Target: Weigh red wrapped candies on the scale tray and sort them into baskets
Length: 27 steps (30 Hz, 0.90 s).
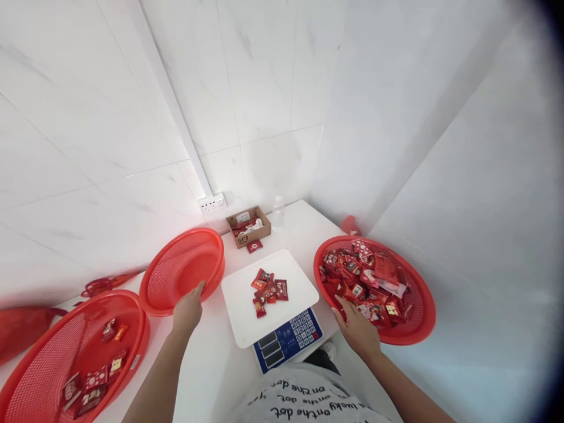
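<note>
My left hand (188, 308) grips the near right rim of a round red plastic basket (152, 288), which leans with its red bottom showing. At the right, my right hand (360, 332) lies over the near rim of a larger red basket (425, 314), fingers bent at its edge; part of the grip is hidden. This basket holds a heap of small red snack packets (352, 267). Between my hands, several red and brown packets (267, 291) lie on the white pan (247, 323) of a digital scale with a blue keypad (288, 338).
Another red basket (37, 364) with several packets stands at the lower left. Behind the scale are a small cardboard box (249, 237), a loose red packet (254, 246) and a clear bottle (278, 214). A wall socket (212, 203) and walls bound the white table (302, 226).
</note>
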Tool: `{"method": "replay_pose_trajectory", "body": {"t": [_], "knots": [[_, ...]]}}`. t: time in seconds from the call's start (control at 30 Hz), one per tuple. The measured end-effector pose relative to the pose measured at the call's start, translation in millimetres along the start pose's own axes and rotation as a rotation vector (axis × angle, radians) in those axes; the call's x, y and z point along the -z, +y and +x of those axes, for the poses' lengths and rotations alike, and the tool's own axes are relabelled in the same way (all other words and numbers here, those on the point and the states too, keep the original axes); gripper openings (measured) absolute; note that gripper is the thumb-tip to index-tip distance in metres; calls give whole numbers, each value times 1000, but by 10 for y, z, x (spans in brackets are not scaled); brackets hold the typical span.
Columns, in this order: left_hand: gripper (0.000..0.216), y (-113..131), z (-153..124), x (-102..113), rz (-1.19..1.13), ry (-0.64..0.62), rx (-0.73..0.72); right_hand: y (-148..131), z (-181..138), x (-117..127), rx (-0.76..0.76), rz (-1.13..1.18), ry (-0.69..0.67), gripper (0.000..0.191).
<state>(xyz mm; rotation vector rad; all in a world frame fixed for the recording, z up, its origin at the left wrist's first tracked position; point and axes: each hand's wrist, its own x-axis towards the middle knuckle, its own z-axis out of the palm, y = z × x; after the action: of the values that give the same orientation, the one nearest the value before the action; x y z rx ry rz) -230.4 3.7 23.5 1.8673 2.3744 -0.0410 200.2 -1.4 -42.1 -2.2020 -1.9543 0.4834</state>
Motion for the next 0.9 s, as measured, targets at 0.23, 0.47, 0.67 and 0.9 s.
{"method": "replay_pose_trajectory", "body": {"t": [0.23,0.47,0.67,0.9], "knots": [[50,-251,-50,-407,115,-14,33,7,9,-14,2,-13,-3,52],[45,-258,74,-424,52,10,70,23,15,-48,13,-39,6,53],[46,-226,184,-466,39,28,110,22,12,-45,2,-27,0,54],[49,8,87,-484,-11,333,-46,12,11,-42,-19,-22,-19,55]]}}
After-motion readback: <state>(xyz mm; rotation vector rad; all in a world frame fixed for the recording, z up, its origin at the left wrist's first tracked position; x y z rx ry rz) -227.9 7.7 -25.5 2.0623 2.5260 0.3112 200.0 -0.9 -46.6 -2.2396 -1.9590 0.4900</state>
